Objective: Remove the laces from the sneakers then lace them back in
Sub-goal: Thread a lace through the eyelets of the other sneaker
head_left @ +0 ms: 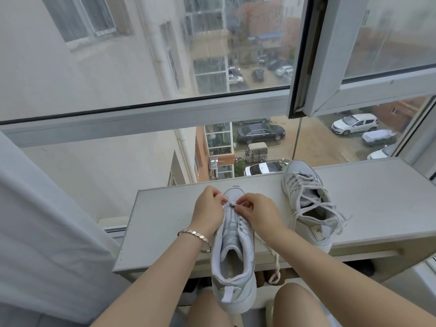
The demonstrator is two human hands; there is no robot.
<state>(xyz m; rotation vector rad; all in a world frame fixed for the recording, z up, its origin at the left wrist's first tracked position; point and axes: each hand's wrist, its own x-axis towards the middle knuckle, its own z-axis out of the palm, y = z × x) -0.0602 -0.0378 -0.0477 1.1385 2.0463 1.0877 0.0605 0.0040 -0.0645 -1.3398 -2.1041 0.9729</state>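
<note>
Left grip (207,212) and right grip (259,214) pinch, apparently, the lace (232,204) at the toe of the sneaker (233,253), whose heel overhangs the near edge of the counter (160,223), second sneaker (309,204) well apart rightward.

The near sneaker (238,241) is white with silvery grey panels, and its lace (277,265) is white. The other sneaker (299,175) is the same white and grey. My bracelet (193,234) is rose gold and the shelf (165,223) off-white.
</note>
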